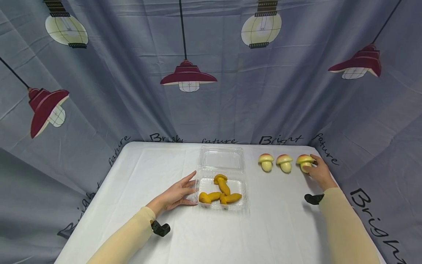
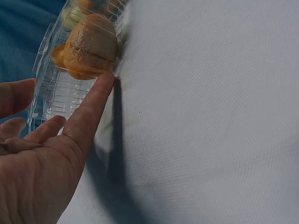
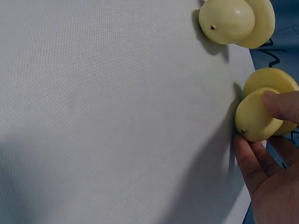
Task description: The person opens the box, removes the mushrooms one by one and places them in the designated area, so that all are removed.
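A clear plastic clamshell box [image 1: 221, 159] lies on the table with its lid laid back. Inside are three brown mushrooms [image 1: 224, 186], one of them large in the left wrist view. Against the box's left side rests my left hand [image 1: 177, 193], fingers extended and spread; its fingertips touch the wall. To the right of the box, three yellow mushrooms with reddish cap tops stand in a row. My right hand [image 1: 319, 173] pinches the rightmost yellow mushroom [image 3: 257, 114], thumb on its stem and fingers at its far side. The other two yellow mushrooms [image 1: 266, 162] stand apart from it.
A white cloth covers the table [image 1: 280, 227]. Behind it and along both sides hangs a grey-blue curtain [image 1: 132, 99] printed with lamps and lettering. A small black device [image 1: 160, 228] is worn at each wrist.
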